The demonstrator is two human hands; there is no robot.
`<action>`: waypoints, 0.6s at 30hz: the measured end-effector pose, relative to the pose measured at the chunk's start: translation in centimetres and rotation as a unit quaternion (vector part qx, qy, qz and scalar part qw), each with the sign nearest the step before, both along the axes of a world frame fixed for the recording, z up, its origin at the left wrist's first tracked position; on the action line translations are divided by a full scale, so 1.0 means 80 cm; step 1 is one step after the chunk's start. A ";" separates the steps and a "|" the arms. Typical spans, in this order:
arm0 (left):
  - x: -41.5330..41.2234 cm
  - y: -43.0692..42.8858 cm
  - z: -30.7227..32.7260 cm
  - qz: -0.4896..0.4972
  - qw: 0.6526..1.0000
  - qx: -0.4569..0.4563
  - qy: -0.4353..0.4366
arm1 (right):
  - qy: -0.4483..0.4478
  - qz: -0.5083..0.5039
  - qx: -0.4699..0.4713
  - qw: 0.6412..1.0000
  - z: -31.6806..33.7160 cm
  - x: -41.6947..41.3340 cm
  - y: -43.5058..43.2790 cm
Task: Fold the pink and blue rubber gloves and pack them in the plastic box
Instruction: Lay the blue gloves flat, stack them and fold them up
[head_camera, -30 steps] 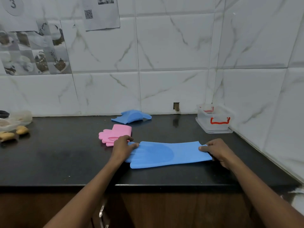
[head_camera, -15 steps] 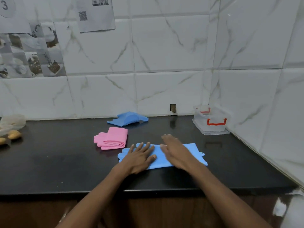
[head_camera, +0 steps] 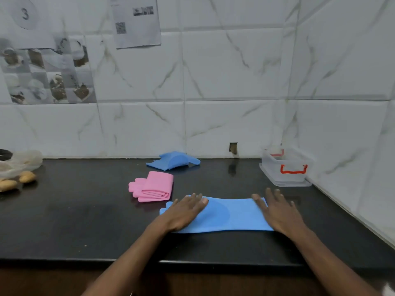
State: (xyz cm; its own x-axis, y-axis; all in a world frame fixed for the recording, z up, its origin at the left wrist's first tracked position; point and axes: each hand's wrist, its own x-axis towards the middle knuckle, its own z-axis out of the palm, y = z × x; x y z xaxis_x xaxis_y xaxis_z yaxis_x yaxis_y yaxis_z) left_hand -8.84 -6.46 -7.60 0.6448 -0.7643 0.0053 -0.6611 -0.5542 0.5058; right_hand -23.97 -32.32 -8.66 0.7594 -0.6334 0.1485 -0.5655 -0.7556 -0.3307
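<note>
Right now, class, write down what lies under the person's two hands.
A flat blue glove on the black counter. The left hand covers its finger end, the right hand its cuff end; those covered parts cannot be seen.

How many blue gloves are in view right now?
2. One blue glove lies flat at the front of the counter under the left hand and right hand. The other glove sits crumpled by the back wall. Inside the box is unclear.
</note>
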 end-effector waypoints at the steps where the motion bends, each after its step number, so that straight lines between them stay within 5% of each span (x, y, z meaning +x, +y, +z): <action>1: 0.008 0.001 0.011 0.018 0.997 -0.063 0.028 | -0.059 -0.027 0.010 0.998 0.005 -0.001 0.002; 3: 0.029 0.001 0.033 0.076 0.987 -0.136 -0.037 | -0.155 -0.060 0.054 0.985 0.014 -0.004 0.008; 7: 0.088 -0.012 0.061 0.156 0.969 -0.122 -0.148 | -0.208 -0.079 0.080 0.972 0.020 -0.007 0.011; 14: 0.172 -0.061 0.073 0.248 0.955 0.056 -0.155 | -0.140 -0.091 0.041 0.985 0.018 0.005 0.002; 18: 0.214 -0.073 0.086 0.313 0.946 -0.088 -0.013 | -0.105 -0.095 0.034 0.989 0.015 0.015 -0.009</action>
